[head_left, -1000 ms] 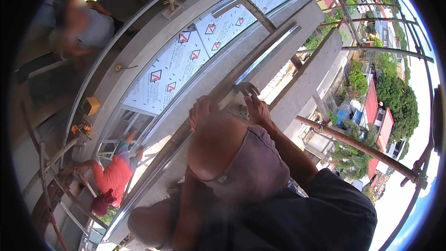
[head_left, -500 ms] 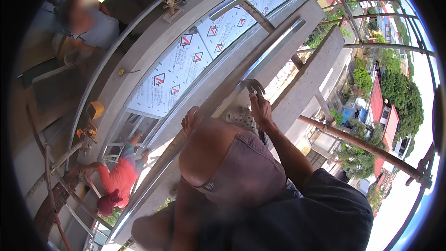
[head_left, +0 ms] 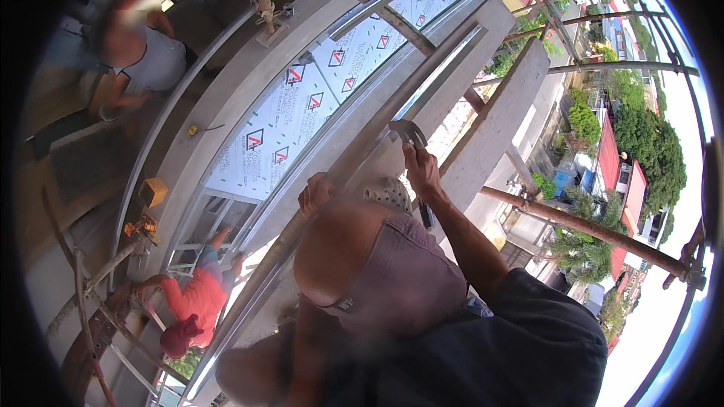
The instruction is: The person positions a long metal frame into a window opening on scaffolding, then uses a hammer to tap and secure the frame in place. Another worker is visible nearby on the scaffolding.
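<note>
Here, the right grip (head_left: 424,173) wraps a dark tool (head_left: 412,134) (left grip (head_left: 315,193) curled, contact unclear).

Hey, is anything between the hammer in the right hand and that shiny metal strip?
No, nothing visible: the hammer in the right hand has its head close by the lower end of the metal strip; whether they touch, I can't tell.
</note>
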`<state>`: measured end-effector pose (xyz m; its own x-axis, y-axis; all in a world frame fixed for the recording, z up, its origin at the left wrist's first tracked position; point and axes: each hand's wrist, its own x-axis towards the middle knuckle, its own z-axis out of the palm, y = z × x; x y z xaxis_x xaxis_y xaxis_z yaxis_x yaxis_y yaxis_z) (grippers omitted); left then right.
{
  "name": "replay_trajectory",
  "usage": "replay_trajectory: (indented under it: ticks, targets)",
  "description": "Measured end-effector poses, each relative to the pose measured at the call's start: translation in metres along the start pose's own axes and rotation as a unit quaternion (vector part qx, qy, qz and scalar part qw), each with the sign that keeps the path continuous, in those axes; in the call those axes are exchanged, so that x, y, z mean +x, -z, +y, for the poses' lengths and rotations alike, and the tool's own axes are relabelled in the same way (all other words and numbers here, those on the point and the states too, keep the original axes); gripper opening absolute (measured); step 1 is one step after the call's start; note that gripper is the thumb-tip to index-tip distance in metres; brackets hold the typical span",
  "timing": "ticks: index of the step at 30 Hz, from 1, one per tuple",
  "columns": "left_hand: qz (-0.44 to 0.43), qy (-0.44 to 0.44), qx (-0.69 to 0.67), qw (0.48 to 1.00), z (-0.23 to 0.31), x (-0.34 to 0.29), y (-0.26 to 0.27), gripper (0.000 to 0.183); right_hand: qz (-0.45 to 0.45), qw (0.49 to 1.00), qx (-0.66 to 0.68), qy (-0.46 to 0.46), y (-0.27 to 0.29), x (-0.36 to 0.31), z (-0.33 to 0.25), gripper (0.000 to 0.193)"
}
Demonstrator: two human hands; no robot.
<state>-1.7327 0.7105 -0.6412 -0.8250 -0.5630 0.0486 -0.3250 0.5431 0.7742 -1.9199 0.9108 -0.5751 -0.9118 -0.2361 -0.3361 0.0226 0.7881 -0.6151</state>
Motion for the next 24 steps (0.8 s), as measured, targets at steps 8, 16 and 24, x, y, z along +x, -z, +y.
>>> replay_trajectory:
  ticks: [8, 16, 24]
  targets:
    - [0.038, 0.015, 0.018, 0.999, 0.022, -0.004, 0.006, 0.022, -0.010, 1.000, -0.003, -0.014, -0.003, -0.007, 0.003, 0.051]
    - [0.057, -0.007, -0.002, 0.998, 0.026, -0.003, 0.007, 0.024, -0.007, 0.999, 0.004, 0.037, -0.005, -0.022, -0.005, 0.056]
    - [0.039, -0.004, 0.016, 0.999, 0.013, -0.004, 0.003, 0.030, -0.015, 0.999, -0.002, 0.046, -0.003, -0.031, -0.007, 0.056]
